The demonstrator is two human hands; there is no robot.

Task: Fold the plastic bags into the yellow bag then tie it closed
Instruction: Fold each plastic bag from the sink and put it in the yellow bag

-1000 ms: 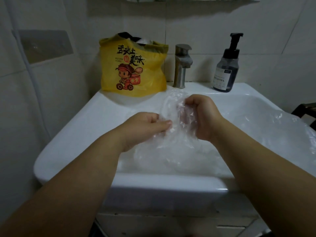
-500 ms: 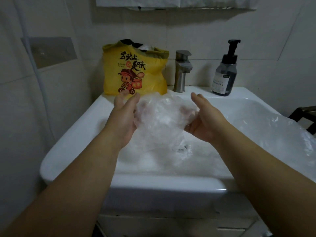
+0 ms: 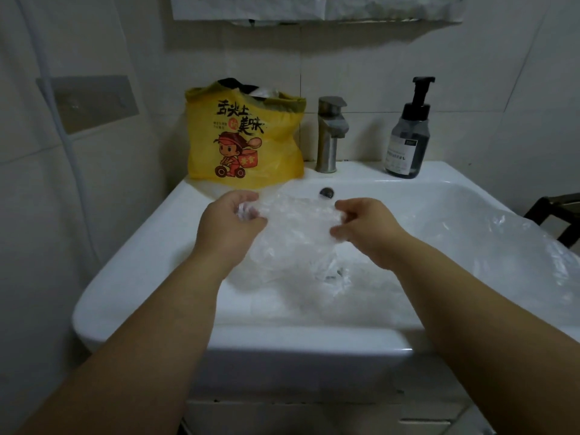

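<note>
Step in hand: folding one clear bag over the washbasin, judged by the grip.
Left hand [image 3: 230, 226]: at 9 o'clock of the bag, fingers curled, pinching its left edge.
Clear plastic bag [image 3: 298, 237]: crumpled, stretched between both hands above the bowl; lower part hanging into it.
Right hand [image 3: 365, 229]: at 3 o'clock of the bag, well apart from the left, pinching the right edge.
Advice: pull the film taut and flat, press the air out, bring edge to edge, and keep the bundle small enough for a crowded mouth.
Risk: slippery film, likely to spring open if released early.
Yellow bag [image 3: 244, 146]: upright on the rim at 11 o'clock of the basin; mouth open, untied; something dark and pale crumpled plastic showing at the top, seemingly nearly full.
Basin [image 3: 219, 337]: white; more clear plastic lying under the hands.
Loose clear film [image 3: 518, 255]: draped over the rim at 3 o'clock, not yet folded.
Pump bottle [image 3: 408, 133]: at 1 o'clock, right of the faucet [image 3: 331, 133]; dark contents, level unclear.
</note>
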